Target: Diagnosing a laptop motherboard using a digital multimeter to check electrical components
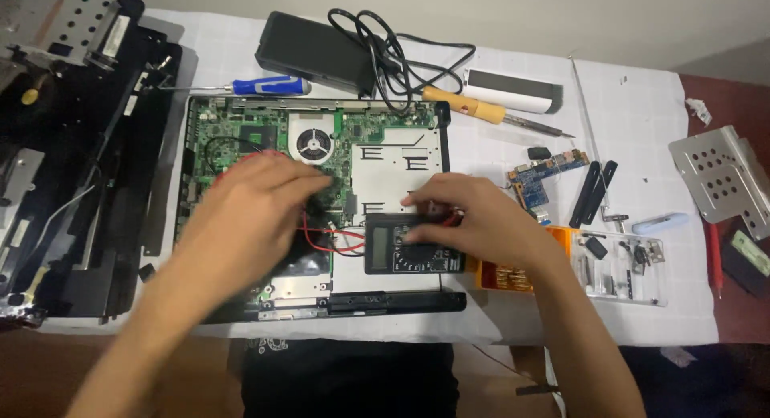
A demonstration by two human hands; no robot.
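An opened laptop base (401, 157) lies in front of me with its green circuit board (241, 129) and round fan (314, 144) exposed. My left hand (257, 201) rests over the board's middle, its fingertips down near the fan; what it holds is hidden. A black multimeter (405, 245) with a grey screen lies on the laptop's lower right. My right hand (473, 209) sits on the meter's upper edge, fingers pinched on a thin red-tipped probe. Red and black leads (321, 235) run between the meter and the board.
A blue-handled screwdriver (269, 87), black power brick with cable (317, 53), yellow-handled tool (481, 109) and white box (513, 93) lie behind. Small boards (537, 177), a clear parts tray (622, 265) and a metal bracket (722, 181) sit right. Black laptop panels (72, 169) lie left.
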